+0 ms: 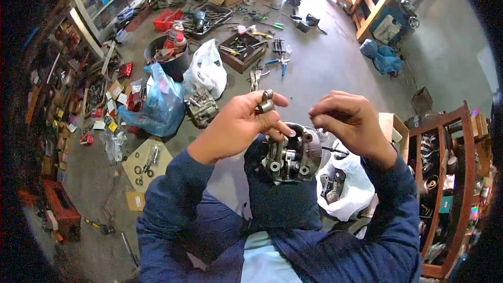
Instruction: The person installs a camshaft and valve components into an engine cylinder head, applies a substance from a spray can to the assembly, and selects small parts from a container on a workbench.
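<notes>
In my left hand (236, 120) a small shiny metal rocker arm (266, 102) is gripped between thumb and fingers. Below it, on my lap, lies an engine cylinder head (293, 160) with fins and an open valve chamber; my left fingertips hang just over its upper edge. My right hand (348, 120) is raised to the right of the head, thumb and fingertips drawn together. Whether anything small sits in that pinch cannot be made out. A thin dark rod (335, 150) sticks out beside the head, under my right hand.
A white bag with metal parts (343, 194) stands at my right, near a reddish shelf rack (466, 178). On the floor ahead are a blue bag (157, 105), a white bag (209, 68), an engine part (201, 106), a wooden toolbox (243, 55) and blue-handled pliers (283, 63). Rings lie on cardboard (157, 157).
</notes>
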The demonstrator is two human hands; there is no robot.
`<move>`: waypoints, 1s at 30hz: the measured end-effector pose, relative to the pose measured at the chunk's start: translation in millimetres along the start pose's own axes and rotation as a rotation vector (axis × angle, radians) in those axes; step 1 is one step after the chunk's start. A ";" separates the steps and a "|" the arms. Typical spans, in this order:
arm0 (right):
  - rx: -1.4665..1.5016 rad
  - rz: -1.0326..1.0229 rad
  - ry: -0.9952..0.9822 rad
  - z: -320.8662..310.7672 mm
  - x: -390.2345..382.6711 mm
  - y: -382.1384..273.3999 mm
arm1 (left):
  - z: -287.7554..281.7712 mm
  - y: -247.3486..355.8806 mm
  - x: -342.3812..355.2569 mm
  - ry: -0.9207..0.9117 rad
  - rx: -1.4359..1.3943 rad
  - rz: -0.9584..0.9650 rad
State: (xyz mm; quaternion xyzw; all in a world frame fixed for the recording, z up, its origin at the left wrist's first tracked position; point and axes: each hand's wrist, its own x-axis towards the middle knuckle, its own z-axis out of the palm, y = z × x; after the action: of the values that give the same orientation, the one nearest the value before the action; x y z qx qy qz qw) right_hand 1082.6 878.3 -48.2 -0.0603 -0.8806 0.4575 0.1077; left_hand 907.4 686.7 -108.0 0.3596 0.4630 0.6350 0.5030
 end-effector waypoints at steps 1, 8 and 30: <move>0.006 0.001 0.002 3.4 4.6 0.7 | -4.3 -9.6 -0.8 0.001 0.003 -0.005; -0.292 -0.261 -0.186 8.2 10.5 17.1 | 24.1 -30.3 -21.8 0.253 0.532 0.038; -0.555 -0.134 -0.405 8.3 21.2 20.5 | 87.3 -74.6 -41.9 0.180 0.621 0.076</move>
State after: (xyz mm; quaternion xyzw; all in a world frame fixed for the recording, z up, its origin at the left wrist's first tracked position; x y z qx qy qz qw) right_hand 1060.2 887.8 -66.7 0.0625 -0.9769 0.1952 -0.0601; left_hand 1020.6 670.6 -151.2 0.4554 0.6635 0.5108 0.3024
